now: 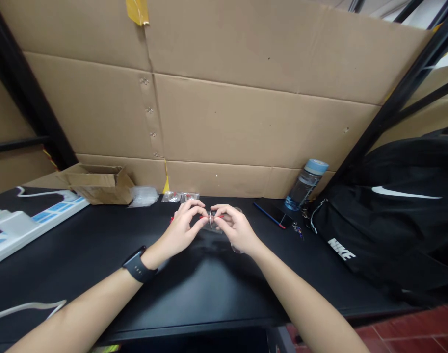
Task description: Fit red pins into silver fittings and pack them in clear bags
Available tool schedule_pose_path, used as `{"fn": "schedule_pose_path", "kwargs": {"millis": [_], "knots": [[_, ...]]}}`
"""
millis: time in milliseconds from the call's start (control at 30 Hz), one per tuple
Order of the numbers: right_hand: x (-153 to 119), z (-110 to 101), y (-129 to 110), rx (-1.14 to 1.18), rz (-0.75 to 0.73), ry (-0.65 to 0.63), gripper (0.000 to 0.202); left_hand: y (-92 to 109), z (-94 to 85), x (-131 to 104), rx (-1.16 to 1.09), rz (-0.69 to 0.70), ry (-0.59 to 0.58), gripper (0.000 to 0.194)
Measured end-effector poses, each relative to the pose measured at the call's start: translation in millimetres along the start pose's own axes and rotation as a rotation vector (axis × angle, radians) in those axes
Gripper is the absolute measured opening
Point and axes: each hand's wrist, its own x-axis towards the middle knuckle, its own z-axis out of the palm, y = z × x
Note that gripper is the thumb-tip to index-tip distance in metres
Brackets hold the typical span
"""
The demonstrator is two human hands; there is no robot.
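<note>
My left hand [187,223], with a dark watch on its wrist, pinches one side of a small shiny piece with thin red ends [210,219]. From the other side my right hand [236,226] pinches the same piece between thumb and fingertips. It is held over the black table, and its exact kind is too small to make out. Clear plastic [217,229] shows just below the fingers. A bit of something red [171,219] peeks out beside my left hand. Behind the hands lie small clear packets [172,197] with red spots.
An open cardboard box [102,189], bubble wrap [143,196] and a white power strip [36,226] are at left. To the right are a phone [277,214], a blue pen [265,214], a water bottle [305,186], a small keychain [298,230] and a black backpack [393,230].
</note>
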Motion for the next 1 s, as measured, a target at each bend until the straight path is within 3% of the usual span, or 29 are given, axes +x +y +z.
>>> {"fn": "schedule_pose_path", "kwargs": {"millis": [167,333,467,567,733,867,1000], "knots": [[2,3,6,0.302,0.138,-0.006,0.029,3,5.4,-1,-0.017,-0.015,0.041,0.019],[3,-1,1,0.347,0.215,-0.045,0.043,5,7.0,0,-0.024,-0.014,0.046,0.019],[6,-9,-3,0.373,0.292,-0.003,0.037,-1,6.1,-3,0.089,-0.017,-0.118,0.024],[8,-20,-4,0.374,0.283,0.049,0.038,-15,9.3,-8,0.218,0.086,-0.291,0.027],[10,-38,1,0.184,0.224,0.048,0.046,-35,18.9,-14,0.274,0.195,-0.411,0.035],[11,-44,7,-0.066,0.195,0.021,0.043,-28,19.5,-11,0.394,0.187,-0.43,0.037],[10,-43,11,-0.407,0.058,0.018,0.036,-20,19.7,-11,0.475,0.152,-0.436,0.039]]}}
